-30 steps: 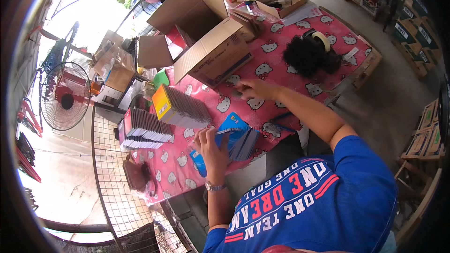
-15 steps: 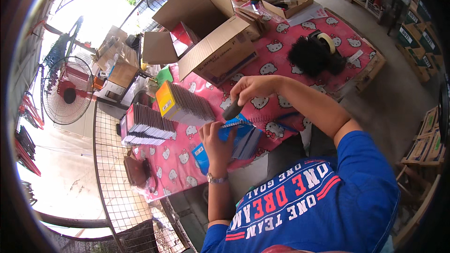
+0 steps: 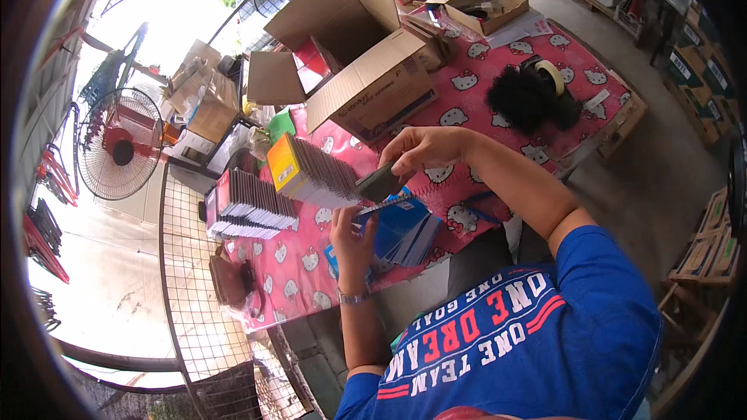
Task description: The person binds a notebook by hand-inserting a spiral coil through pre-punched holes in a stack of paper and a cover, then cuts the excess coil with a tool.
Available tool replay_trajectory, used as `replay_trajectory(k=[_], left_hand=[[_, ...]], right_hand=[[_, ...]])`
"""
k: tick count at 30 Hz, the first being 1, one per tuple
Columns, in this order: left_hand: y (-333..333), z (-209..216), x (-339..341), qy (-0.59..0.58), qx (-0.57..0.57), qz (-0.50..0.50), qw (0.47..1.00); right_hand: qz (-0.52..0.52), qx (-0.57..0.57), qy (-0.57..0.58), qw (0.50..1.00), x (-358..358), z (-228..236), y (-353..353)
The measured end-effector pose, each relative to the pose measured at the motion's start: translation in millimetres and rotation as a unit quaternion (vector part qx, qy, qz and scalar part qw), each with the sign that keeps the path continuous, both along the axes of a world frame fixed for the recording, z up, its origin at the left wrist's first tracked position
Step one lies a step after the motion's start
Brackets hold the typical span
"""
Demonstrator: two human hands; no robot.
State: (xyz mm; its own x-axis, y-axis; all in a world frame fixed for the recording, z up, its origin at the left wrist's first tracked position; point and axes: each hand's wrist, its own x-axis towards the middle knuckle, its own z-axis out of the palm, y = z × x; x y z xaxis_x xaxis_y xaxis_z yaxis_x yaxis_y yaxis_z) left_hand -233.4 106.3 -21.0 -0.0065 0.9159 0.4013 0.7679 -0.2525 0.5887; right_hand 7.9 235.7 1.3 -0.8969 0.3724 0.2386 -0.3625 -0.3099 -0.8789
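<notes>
A blue-covered notebook (image 3: 405, 225), its white pages fanned at the lower side, is held up over the table by my left hand (image 3: 354, 243), which grips its left end. Along its top edge runs a thin spiral coil (image 3: 426, 192), part of it sticking out to the right. My right hand (image 3: 420, 149) is closed on a dark grey, flat block-like tool (image 3: 378, 182), just above the notebook's bound edge. Whether the tool touches the coil I cannot tell. More blue covers lie beneath, partly hidden by my left hand.
Two stacks of spiral notebooks, one yellow-covered (image 3: 288, 167) and one dark-covered (image 3: 241, 201), stand beyond my left hand. Behind them is an open cardboard box (image 3: 381, 97). A black furry bundle (image 3: 525, 97) and a tape roll (image 3: 551, 78) lie right. A brown pouch (image 3: 228, 274) sits left.
My right hand has shifted the dark tool slightly left, and it now shows a flatter side. The notebook is turned a little, its blue cover more in view.
</notes>
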Motion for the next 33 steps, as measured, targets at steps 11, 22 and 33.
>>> replay_trajectory(k=[11, 22, 33], left_hand=[[5, 1, 1, -0.067, -0.055, -0.008, 0.996], [7, 0, -1, -0.077, -0.064, -0.011, 0.995], [5, -3, -4, -0.102, -0.067, -0.011, 0.992]], right_hand=[[-0.059, 0.161, -0.108, 0.979, -4, -6, 9], [-0.135, 0.336, -0.216, 0.907, -11, 9, 10], [-0.082, 0.173, -0.105, 0.976, -19, -14, 12]])
